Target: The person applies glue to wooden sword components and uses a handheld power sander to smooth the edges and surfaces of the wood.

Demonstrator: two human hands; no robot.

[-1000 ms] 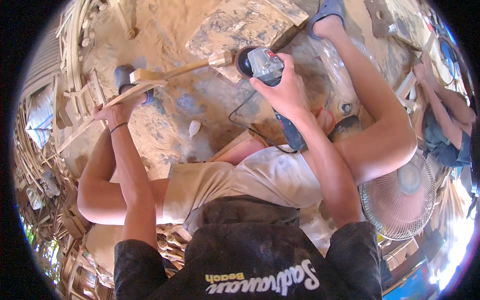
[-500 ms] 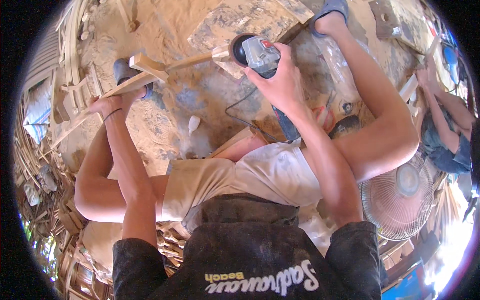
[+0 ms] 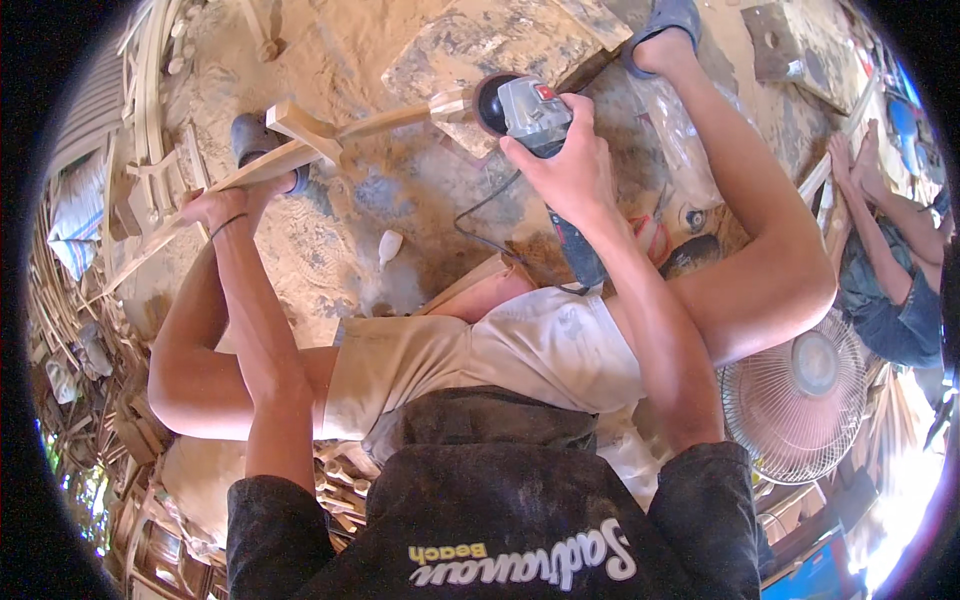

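My left hand [image 3: 213, 207] is closed around a long pale wooden piece [image 3: 385, 122], near its left part. The piece slants up to the right across my left foot, with a short block [image 3: 300, 128] sticking out of its middle. In my right hand [image 3: 572, 168] is a grey angle grinder [image 3: 533, 112], gripped around its body. Its round disc [image 3: 489, 104] is at the wood's far right end; whether they touch I cannot tell. A dark cord trails below the grinder.
A flat slab [image 3: 450, 60] lies at the far middle. Between my legs are a small white bulb-shaped thing [image 3: 389, 245] and a wooden block [image 3: 475, 290]. A fan [image 3: 800, 400] stands at right, near another person's arms [image 3: 880, 215]. Wooden parts [image 3: 150, 120] lie at left.
The grinder and the wood's right end have shifted slightly right. My left hand has barely moved. At right, the other person's hands have moved.
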